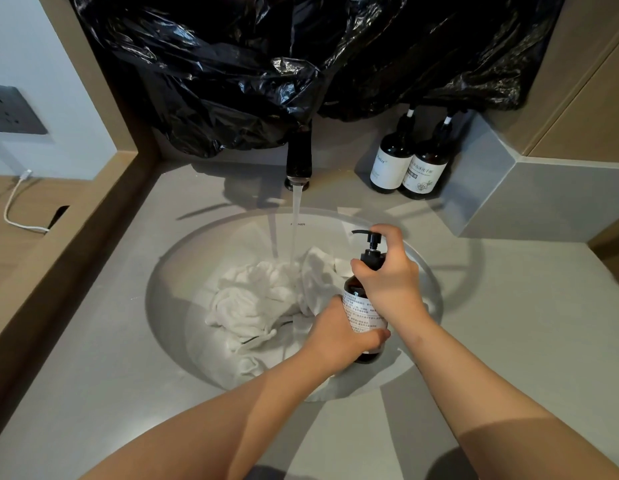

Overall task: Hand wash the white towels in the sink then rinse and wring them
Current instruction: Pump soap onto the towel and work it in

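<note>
White towels (263, 299) lie bunched and wet in the round white sink (197, 258). Water runs from the black tap (298, 157) onto them. Over the sink's right side I hold a dark pump bottle (361, 311) with a white label. My left hand (339, 332) grips its lower body from the left. My right hand (391, 271) wraps round the neck, just below the black pump head whose spout points left.
Two more dark pump bottles (410, 161) stand at the back right of the grey counter (508, 323). Black plastic sheeting (283, 64) hangs over the wall behind the tap. A wooden ledge, a white cable (13, 209) and a wall socket (10, 110) lie left.
</note>
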{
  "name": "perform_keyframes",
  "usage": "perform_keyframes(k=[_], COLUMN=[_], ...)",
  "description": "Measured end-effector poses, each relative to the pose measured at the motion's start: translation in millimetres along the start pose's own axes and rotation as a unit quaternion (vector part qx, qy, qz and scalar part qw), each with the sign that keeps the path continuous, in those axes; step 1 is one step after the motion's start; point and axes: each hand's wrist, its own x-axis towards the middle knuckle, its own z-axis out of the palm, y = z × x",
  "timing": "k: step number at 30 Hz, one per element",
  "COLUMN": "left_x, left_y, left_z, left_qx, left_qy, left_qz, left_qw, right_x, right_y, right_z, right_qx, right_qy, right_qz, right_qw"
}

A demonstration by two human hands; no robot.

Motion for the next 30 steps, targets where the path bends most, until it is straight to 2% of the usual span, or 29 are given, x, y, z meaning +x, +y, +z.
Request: perform_keyframes(k=[6, 10, 13, 18, 21, 26, 30], left_x=[-2.7, 2.4, 1.4, 4.6, 10.2, 25.8, 39.2], left_y=[5.5, 13.7, 17.1, 15.9, 10.0, -1.1, -8.0], left_z=[-6.3, -24.6, -47.7, -87.4, -108.1, -130.1, -138.3], left_qx=[-0.001, -0.001, 0.046, 0.122, 0.22, 0.294, 0.326], left_qy=[0.014, -0.023, -0.037, 0.066, 0.13, 0.164, 0.192], left_qz=[-0.002, 0.002, -0.008, -0.02, 0.007, 0.039, 0.041], left_qw=[1.0, 1.0, 0.998, 0.99, 0.967, 0.941, 0.925], right_x=[1.7, 8.9, 19.8, 54.4, 78.5, 128.2, 160.9], right_y=[2.7, -0.6, -6.1, -20.6, -29.9, -41.6, -45.2], right_z=[6.5, 6.7, 6.8, 5.9, 7.2, 11.8, 20.9], right_qx=[0.023, 0.029, 0.042, 0.046, 0.048, 0.049, 0.03], right_qy=[0.042, 0.053, 0.048, 0.056, 0.076, 0.082, 0.118], right_qz=[-0.004, -0.023, -0.03, -0.053, -0.076, -0.079, -0.099], right_qw=[0.999, 0.998, 0.998, 0.996, 0.993, 0.992, 0.988])
